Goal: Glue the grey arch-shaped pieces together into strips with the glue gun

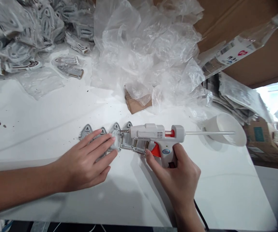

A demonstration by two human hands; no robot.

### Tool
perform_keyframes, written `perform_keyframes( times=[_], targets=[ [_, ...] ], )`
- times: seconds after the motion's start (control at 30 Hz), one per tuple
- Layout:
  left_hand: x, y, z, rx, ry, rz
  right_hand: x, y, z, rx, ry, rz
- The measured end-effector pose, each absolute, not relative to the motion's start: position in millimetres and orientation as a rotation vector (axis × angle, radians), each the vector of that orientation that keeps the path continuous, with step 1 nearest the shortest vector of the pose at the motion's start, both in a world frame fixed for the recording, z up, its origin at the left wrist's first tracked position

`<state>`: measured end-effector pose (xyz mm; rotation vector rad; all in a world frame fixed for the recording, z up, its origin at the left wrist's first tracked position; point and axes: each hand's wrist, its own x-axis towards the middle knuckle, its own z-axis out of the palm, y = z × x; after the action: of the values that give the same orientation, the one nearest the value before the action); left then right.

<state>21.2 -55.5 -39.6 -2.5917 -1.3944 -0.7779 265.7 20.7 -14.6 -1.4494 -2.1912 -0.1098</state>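
My right hand (179,175) grips a white glue gun (151,131) with a red trigger. A clear glue stick (209,132) sticks out of its back, and the metal nozzle points left over a row of several grey pointed plastic pieces (127,139). My left hand (88,164) lies across the left part of that row, fingers stretched out and pressing on the pieces, partly hiding them. The nozzle tip is close to the piece beside my left fingertips; whether it touches cannot be told.
Bagged grey pieces (27,35) are heaped at the back left. Crumpled clear plastic bags (146,48) fill the back middle, with a brown cardboard scrap (136,103) before them. A white bowl (231,129) and a clear plastic bottle (235,48) are at the right. A black cord (200,214) runs beside my right wrist.
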Motion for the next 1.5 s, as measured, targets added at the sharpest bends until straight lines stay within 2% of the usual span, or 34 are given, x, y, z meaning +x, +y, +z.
perform_keyframes(
  times=[1.17, 1.5],
  targets=[
    [23.1, -53.2, -36.5, -2.568, -1.397, -0.828, 260.7, 21.1, -17.3, -1.407, -2.262, -0.316],
    [21.8, -53.5, -35.8, -2.590, -1.400, -0.826, 266.9, 22.6, -16.0, -1.424, -2.267, -0.221]
  ],
)
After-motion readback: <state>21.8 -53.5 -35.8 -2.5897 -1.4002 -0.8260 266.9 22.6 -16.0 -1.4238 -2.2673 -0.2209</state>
